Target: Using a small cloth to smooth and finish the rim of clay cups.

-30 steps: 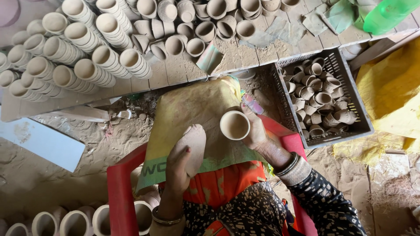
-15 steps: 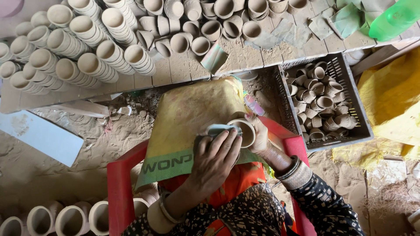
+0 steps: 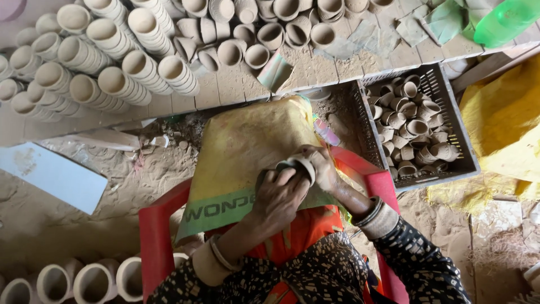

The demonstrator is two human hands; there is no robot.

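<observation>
1. We see a wooden plank platform (image 3: 236,90) across the top of the view, with rows of stacked clay cups (image 3: 107,62) lying on their sides along its left part and loose cups (image 3: 264,39) mouth-up near its middle.
2. At the platform's right edge sits a dark plastic crate (image 3: 450,126) on the dusty floor, filled with small clay cups (image 3: 410,126) heaped at all angles.
3. Below the platform's near edge, a yellow sack (image 3: 242,146) with a green band covers the lap, framed by a red chair (image 3: 154,225).
4. Over the sack's right edge, the right hand (image 3: 326,169) grips one small clay cup (image 3: 306,167); its fingers are wrapped around the cup's far side.
5. The left hand (image 3: 281,194) lies just beside and touching that cup from the lower left, fingers curled over the rim on a dark scrap; we cannot tell what the scrap is.
6. The cup lies on its side, its long axis running roughly left to right, mouth turned toward the left hand. The right hand carries it; the left presses at its opening.
7. The cup is pale, unglazed, dusty tan with a thick rim, mostly hidden by both hands.
</observation>
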